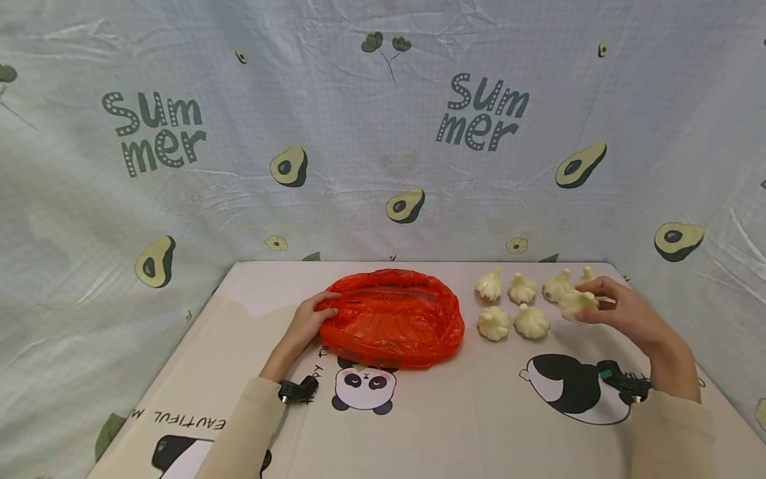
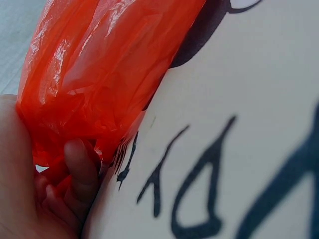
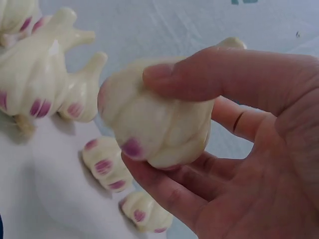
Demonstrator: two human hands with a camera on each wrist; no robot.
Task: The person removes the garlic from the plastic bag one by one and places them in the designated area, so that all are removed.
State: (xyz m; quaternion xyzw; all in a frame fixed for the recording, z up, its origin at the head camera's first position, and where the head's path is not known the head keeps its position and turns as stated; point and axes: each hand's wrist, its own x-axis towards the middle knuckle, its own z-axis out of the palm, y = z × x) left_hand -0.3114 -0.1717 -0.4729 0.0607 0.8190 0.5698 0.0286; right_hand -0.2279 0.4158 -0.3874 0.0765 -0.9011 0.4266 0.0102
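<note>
A red plastic bag (image 1: 389,326) sits on the table with its mouth spread wide toward the camera. At its left side my left hand (image 1: 311,316) grips the rim; in the left wrist view, curled fingers (image 2: 79,169) meet the crinkled red film (image 2: 94,74). My right hand (image 1: 625,309) holds a garlic bulb (image 1: 577,304) at the right. Up close in the right wrist view, the thumb presses on top of this cream bulb (image 3: 154,119) with purple patches, and the other fingers support it from below. Several more garlic bulbs (image 1: 531,322) stand between the bag and the right hand.
The pale table cover (image 1: 467,412) has a printed panda (image 1: 364,389) and lettering. Behind the table hangs a light cloth (image 1: 359,199) printed with avocados. Two bulbs (image 1: 556,285) stand right behind the held one, close to the table's back right corner.
</note>
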